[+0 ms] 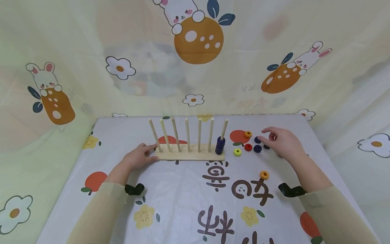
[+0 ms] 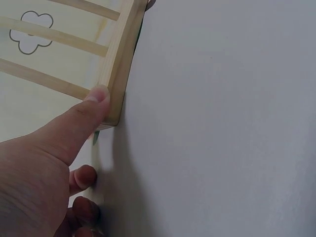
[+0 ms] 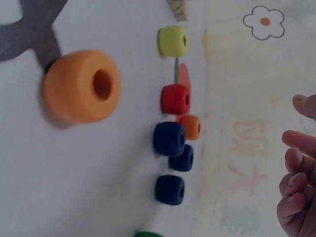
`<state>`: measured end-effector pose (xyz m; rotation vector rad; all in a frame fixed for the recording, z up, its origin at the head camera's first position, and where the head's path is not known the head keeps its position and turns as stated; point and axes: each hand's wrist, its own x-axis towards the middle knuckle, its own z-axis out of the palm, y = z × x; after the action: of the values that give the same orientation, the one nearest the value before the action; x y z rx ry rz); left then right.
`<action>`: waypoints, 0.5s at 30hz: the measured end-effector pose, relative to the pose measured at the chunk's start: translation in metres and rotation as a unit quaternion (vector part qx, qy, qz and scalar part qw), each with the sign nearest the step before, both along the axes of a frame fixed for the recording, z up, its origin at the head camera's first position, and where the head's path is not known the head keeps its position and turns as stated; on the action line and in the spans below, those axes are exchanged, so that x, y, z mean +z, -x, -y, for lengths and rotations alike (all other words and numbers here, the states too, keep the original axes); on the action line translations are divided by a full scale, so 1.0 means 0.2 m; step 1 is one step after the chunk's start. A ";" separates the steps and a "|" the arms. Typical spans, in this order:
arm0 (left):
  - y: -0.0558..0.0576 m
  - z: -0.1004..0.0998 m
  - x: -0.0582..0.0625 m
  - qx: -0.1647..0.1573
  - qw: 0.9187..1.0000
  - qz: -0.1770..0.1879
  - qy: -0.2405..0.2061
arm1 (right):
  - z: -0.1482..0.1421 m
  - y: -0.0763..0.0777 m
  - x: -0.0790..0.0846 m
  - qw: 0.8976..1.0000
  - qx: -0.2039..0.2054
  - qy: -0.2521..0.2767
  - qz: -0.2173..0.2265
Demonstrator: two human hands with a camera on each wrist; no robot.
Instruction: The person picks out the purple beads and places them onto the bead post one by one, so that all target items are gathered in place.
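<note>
A wooden peg rack (image 1: 189, 156) stands on the table, its upright pegs in a row. Several dark blue beads (image 1: 220, 145) are stacked on the rightmost peg. At the rack's left end, my left hand (image 1: 138, 157) grips the base (image 2: 118, 79), thumb in front and index finger behind. My right hand (image 1: 283, 144) hovers over the loose beads at the right, thumb and index finger apart, nothing visible between them. Near it lie dark blue beads (image 3: 169, 139), a red bead (image 3: 175, 99), an orange bead (image 1: 248, 134) and a yellow-green bead (image 1: 237, 152).
Closer to me lies another orange bead (image 1: 264, 175). A green bead (image 3: 148, 234) shows at the bottom edge of the right wrist view. The printed tablecloth (image 1: 176, 203) covers the table, and patterned curtains (image 1: 146, 95) hang behind and at both sides.
</note>
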<state>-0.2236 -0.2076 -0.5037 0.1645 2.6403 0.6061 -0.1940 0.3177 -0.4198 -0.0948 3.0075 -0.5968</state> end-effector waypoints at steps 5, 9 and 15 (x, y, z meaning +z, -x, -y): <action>0.00 0.00 0.00 -0.002 1.000 0.004 0.002 | -0.08 -0.01 -0.07 0.999 -0.008 -0.003 0.031; 0.00 0.00 0.00 0.000 1.000 0.004 0.006 | -0.12 -0.01 -0.13 0.999 -0.014 -0.007 0.042; 0.00 0.00 -0.01 0.001 1.000 0.003 0.004 | -0.16 -0.01 -0.18 0.998 -0.028 -0.022 0.045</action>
<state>-0.2237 -0.2080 -0.5047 0.1564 2.6374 0.5950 -0.1927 0.3493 -0.4565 0.0199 2.9430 -0.5231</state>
